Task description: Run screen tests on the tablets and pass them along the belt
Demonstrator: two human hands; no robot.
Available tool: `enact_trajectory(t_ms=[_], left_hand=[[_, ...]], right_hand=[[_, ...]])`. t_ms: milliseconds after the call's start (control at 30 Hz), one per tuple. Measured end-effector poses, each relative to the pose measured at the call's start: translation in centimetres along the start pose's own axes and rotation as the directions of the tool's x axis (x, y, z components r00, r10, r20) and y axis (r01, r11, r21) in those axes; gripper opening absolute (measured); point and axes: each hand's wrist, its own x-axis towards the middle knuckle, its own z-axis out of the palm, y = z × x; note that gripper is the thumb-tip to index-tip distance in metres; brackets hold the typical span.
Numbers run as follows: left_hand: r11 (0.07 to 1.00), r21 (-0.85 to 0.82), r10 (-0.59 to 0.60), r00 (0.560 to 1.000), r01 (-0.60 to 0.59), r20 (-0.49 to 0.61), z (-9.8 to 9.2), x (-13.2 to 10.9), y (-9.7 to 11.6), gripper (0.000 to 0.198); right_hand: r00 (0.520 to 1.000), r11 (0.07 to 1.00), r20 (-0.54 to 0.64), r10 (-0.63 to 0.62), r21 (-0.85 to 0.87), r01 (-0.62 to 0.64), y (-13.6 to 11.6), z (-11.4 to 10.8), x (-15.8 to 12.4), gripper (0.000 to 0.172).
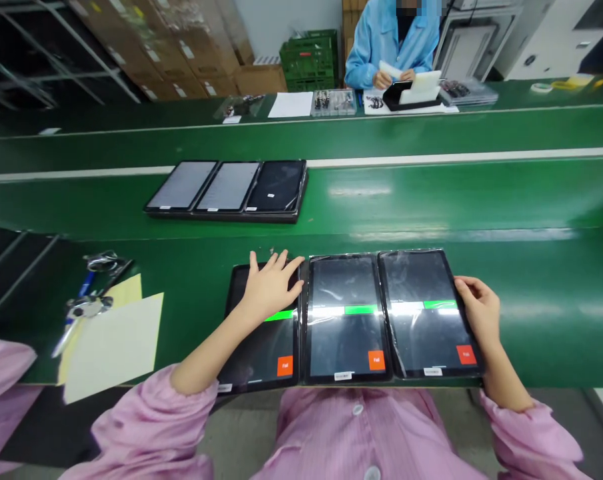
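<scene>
Three tablets lie side by side at the near edge of the bench, each lit with a green block and a red "Fail" square. My left hand [271, 288] is spread over the upper part of the left tablet [261, 350], fingers apart and pointing away from me. The middle tablet [344, 340] has no hand on it. At the upper right edge of the right tablet [421, 280], my right hand [482, 310] is closed, thumb on the rim and the other fingers curled beside it. Clear film with creases covers the middle and right screens.
A tray [221, 215] with three more tablets sits farther back on the green bench [431, 200]. Pale paper sheets [114, 350] and a blue pen [86, 283] lie at left. Across the bench, a person in a blue jacket [366, 50] handles something white.
</scene>
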Motion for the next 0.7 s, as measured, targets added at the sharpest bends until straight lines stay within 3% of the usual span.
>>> enact_trajectory(t_ms=[233,467,700], left_hand=[[1.0,-0.002,0.018,0.998,-0.018,-0.065,0.7,1.0,1.0,0.059],[0.999,-0.017,0.036,0.997,-0.037,-0.067,0.6,1.5,0.1,0.046],[0.999,0.034,0.035,0.995,-0.032,-0.097,1.0,1.9,1.1,0.044]], right_hand=[[0.999,0.999,0.024,0.032,-0.039,-0.031,-0.5,-0.2,0.0,0.04],[0.99,0.985,0.078,-0.119,-0.118,0.128,0.3,-0.3,0.4,0.043],[0.985,0.979,0.114,-0.133,-0.138,0.148,0.4,-0.4,0.5,0.045]])
